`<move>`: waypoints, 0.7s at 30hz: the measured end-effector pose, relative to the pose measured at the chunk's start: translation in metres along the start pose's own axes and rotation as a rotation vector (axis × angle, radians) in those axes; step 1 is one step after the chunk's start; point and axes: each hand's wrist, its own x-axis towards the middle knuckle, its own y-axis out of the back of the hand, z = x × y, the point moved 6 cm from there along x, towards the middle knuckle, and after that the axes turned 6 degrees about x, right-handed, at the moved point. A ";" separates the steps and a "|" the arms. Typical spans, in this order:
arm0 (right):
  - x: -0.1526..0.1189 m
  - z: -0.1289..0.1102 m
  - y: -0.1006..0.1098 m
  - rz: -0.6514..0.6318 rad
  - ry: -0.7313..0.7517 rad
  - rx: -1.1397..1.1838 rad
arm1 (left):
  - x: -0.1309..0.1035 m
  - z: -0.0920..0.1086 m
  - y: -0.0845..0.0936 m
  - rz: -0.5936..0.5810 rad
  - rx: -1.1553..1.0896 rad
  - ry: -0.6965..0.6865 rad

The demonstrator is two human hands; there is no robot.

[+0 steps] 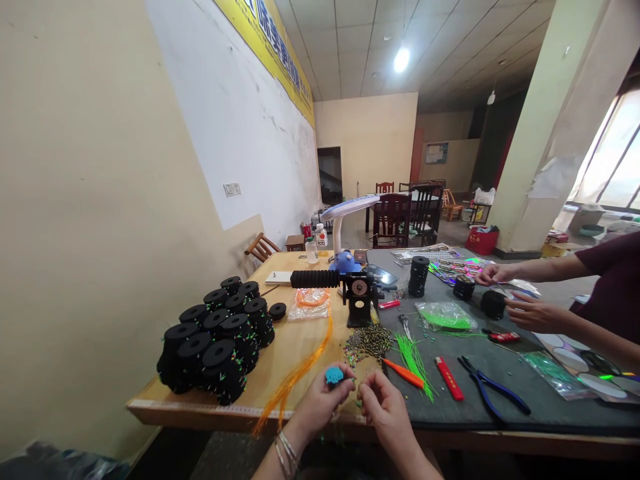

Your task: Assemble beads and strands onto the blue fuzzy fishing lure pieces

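Note:
Near the front edge of the table, my left hand is closed around a small round piece with a bright blue, bumpy end. Its thumb and index finger meet at the tips. My right hand is beside it, fingers pinched together; whatever is between them is too fine to make out. Just beyond both hands lies a pile of small dark and yellowish beads. Orange strands trail over the table edge left of my hands. To the right are an orange tapered tool and green strands.
Stacked black foam spools fill the left side. A black winding device and a lamp stand ahead. Rightward lie a red lighter, blue-handled pliers and a green packet. A co-worker's hands work at the right.

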 end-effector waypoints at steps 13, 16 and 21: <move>0.003 0.004 0.000 0.015 -0.015 -0.013 | -0.001 0.008 0.001 0.006 0.057 -0.048; 0.004 0.002 0.001 0.027 -0.004 -0.078 | -0.001 0.013 0.001 0.007 0.125 -0.097; 0.006 0.002 0.003 0.039 -0.020 -0.113 | 0.000 0.013 0.002 0.044 0.170 -0.082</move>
